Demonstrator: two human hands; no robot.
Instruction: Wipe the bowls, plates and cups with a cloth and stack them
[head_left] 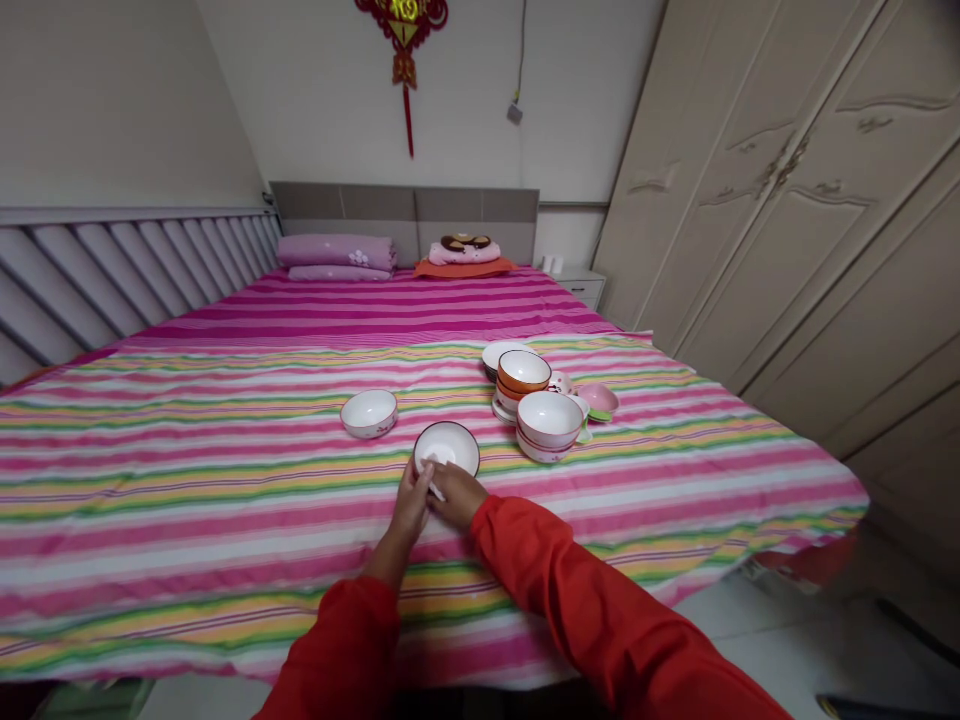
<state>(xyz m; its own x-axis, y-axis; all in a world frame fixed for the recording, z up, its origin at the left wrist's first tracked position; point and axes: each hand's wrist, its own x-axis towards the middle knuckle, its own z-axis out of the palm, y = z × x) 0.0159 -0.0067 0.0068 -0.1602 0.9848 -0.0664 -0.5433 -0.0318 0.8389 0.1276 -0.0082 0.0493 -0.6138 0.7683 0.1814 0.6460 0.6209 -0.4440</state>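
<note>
A bed [225,480] in a striped sheet spreads under both hands. Beyond and right of them stands a cluster of stacked bowls [541,400]; beyond and left, a lone white bowl [369,412]. The left hand [412,505] and right hand [459,497] together grip the near rim of a dark-rimmed bowl [448,446].

Bowl with dark rim [447,447]: glazed ceramic, glossy white inside.
Small white bowl [369,412], at its 10 o'clock: same smooth glazed ware.
Orange bowl [523,374] and large white bowl [550,421], at 2 o'clock: shiny glazed ceramic.
Striped bedsheet [225,470]: woven cloth, matt, faintly creased.
Red sleeves [600,610]: soft matt fabric.
Wardrobe [787,200], at 2 o'clock: painted wood, satin, carved relief.
</note>
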